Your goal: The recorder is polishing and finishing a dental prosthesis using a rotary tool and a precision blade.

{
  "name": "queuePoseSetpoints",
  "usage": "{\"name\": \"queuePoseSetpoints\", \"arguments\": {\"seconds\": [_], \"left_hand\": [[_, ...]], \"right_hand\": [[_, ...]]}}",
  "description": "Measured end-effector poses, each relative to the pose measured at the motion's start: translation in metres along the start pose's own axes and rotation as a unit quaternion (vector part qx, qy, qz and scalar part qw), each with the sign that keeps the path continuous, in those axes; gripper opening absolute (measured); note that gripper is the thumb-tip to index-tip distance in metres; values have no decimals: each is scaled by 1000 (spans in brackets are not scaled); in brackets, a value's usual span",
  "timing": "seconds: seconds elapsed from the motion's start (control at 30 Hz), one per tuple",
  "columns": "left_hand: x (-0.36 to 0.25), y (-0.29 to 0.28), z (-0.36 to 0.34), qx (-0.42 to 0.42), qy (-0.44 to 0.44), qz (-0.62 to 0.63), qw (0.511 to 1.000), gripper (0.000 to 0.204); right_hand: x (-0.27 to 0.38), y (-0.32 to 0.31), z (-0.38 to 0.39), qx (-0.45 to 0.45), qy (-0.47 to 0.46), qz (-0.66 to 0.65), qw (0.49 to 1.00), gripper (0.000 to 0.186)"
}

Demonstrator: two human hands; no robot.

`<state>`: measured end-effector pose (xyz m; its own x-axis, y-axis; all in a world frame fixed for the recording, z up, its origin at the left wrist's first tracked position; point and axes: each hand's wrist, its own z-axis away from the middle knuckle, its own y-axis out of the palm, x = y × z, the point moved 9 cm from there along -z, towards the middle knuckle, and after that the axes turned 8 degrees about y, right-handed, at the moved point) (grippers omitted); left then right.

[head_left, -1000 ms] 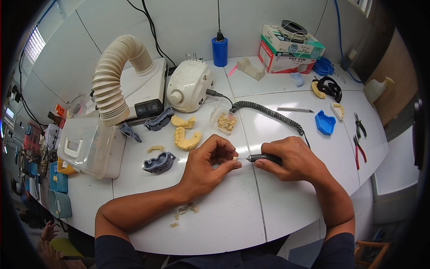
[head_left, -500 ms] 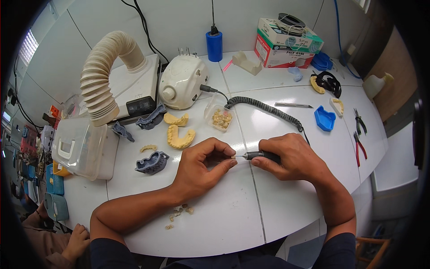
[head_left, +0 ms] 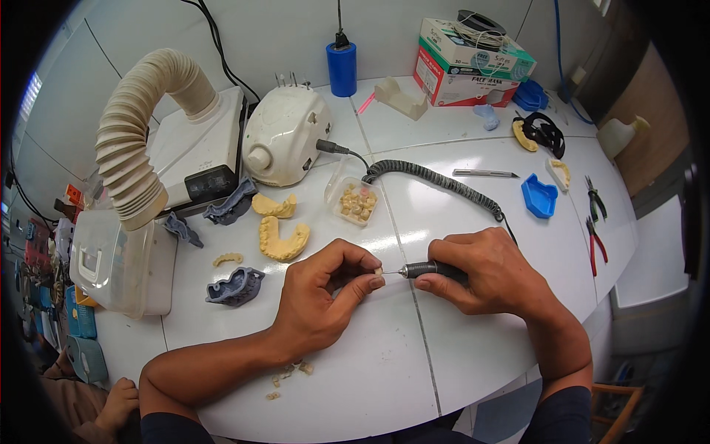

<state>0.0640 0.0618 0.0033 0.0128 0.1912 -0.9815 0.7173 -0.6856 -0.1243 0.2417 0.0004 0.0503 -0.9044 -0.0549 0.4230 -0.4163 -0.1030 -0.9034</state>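
Observation:
My left hand (head_left: 322,292) pinches a small cream tooth piece (head_left: 378,271) between thumb and fingertips. My right hand (head_left: 488,274) grips a dark rotary handpiece (head_left: 425,269), whose thin bur meets or nearly meets that piece. A coiled cord (head_left: 436,178) leads toward the white control unit (head_left: 281,140). Behind my left hand lie yellow dental models (head_left: 281,240), a small cream arch (head_left: 228,258) and grey printed models (head_left: 235,287). A clear tub (head_left: 355,206) holds several tooth pieces; more loose pieces (head_left: 285,374) lie beside my left forearm.
An extraction hose (head_left: 126,148) and lidded plastic box (head_left: 126,266) stand at left. At right are a blue tray (head_left: 539,195), pliers (head_left: 595,240) and a metal tool (head_left: 484,173). Stacked boxes (head_left: 473,66) and a blue cylinder (head_left: 342,70) stand at the back. Another person's hand (head_left: 118,407) shows lower left.
My hands, still holding piece and handpiece, have shifted slightly down in view, the left also leftward. Another person's hand at lower left has moved. The desk's contents appear shifted by head movement.

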Motion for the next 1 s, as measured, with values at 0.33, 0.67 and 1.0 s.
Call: {"name": "queuePoseSetpoints", "arguments": {"seconds": [0.33,0.67,1.0], "left_hand": [[7,1,2,-3,-26,51,998,17],[2,2,0,1,-14,68,998,20],[2,-2,-1,1,-10,36,999,19]], "right_hand": [[-4,-3,-3,-15,-8,-29,999,46],[-1,-4,-2,-16,-21,-36,999,45],[-3,-4,-3,-14,-11,-39,999,45]]}}
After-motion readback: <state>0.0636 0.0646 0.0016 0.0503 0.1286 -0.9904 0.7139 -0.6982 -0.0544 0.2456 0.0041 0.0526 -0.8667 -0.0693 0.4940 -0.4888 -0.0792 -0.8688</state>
